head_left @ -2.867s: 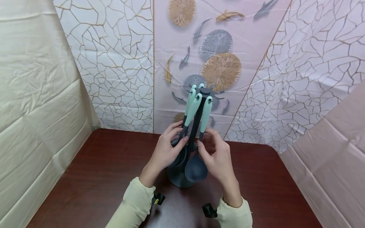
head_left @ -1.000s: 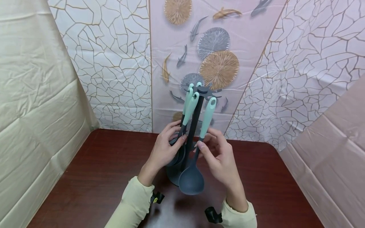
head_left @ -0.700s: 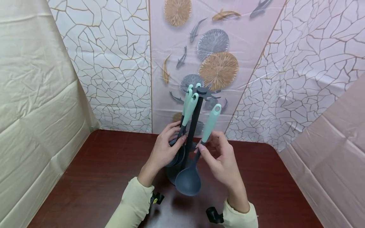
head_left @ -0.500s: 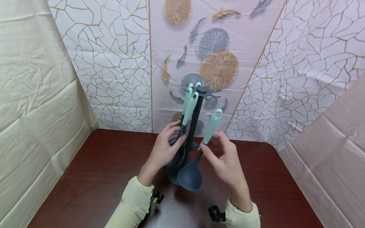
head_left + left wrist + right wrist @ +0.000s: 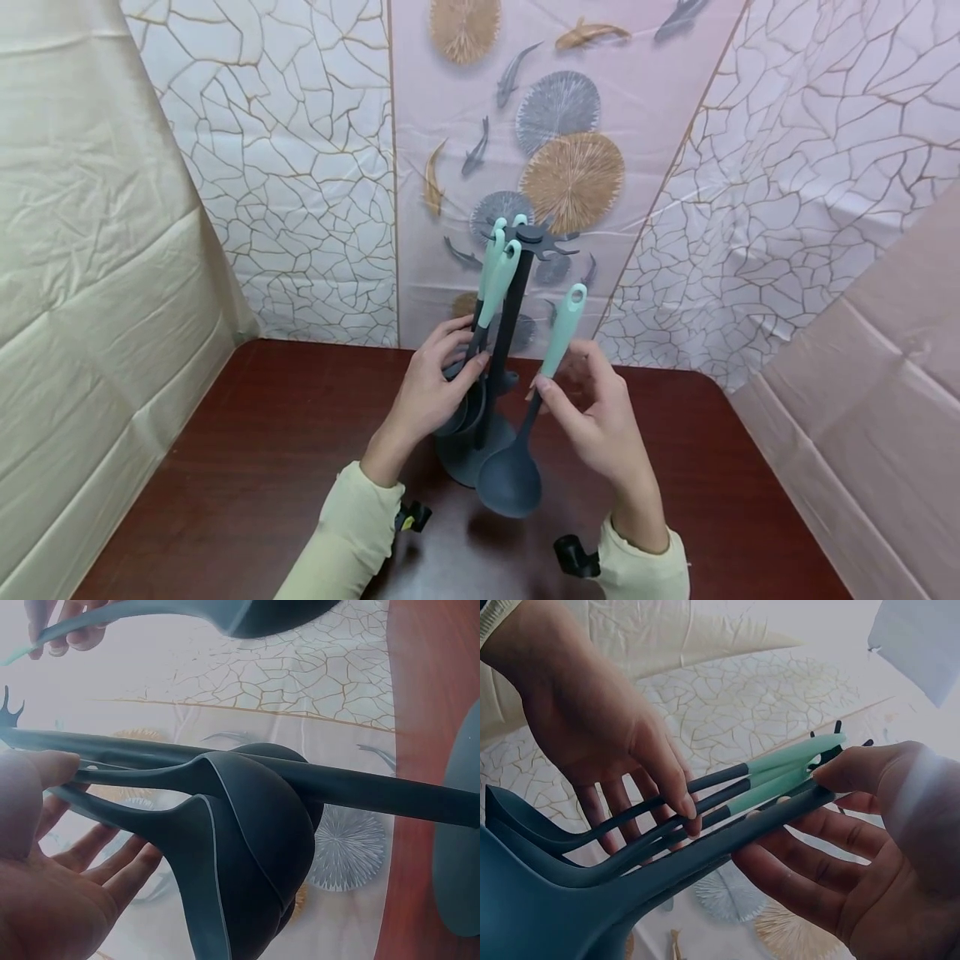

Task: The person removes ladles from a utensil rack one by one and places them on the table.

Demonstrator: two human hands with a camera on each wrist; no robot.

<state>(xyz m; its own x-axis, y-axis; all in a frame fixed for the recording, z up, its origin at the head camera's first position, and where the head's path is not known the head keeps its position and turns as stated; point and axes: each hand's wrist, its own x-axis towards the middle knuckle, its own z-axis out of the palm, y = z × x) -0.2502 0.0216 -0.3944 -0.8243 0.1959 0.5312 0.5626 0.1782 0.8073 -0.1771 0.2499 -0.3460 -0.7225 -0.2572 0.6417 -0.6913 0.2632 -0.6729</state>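
In the head view, my right hand (image 5: 600, 421) pinches the dark neck of a ladle (image 5: 510, 483) just below its mint-green handle. The ladle tilts, handle top to the right of the stand's hooks, bowl in front of the round base. My left hand (image 5: 429, 387) holds the dark shafts of several hanging kitchen utensils (image 5: 498, 283), thumb in front and fingers behind. These have mint handles and hang on the left side of the black utensil stand (image 5: 517, 304). In the left wrist view, their rounded dark heads (image 5: 262, 840) nest together beside the pole.
The stand's round base (image 5: 491, 437) sits on a reddish-brown table (image 5: 262, 467). Bare hooks (image 5: 558, 246) stick out at the stand's top right. A patterned cloth backdrop (image 5: 315, 208) rises behind the table, with plain cloth at both sides.
The ladle's handle has come off its hook and moved down, right and nearer to me in my right hand, tilting as it went. My left hand stays on the hanging utensils.
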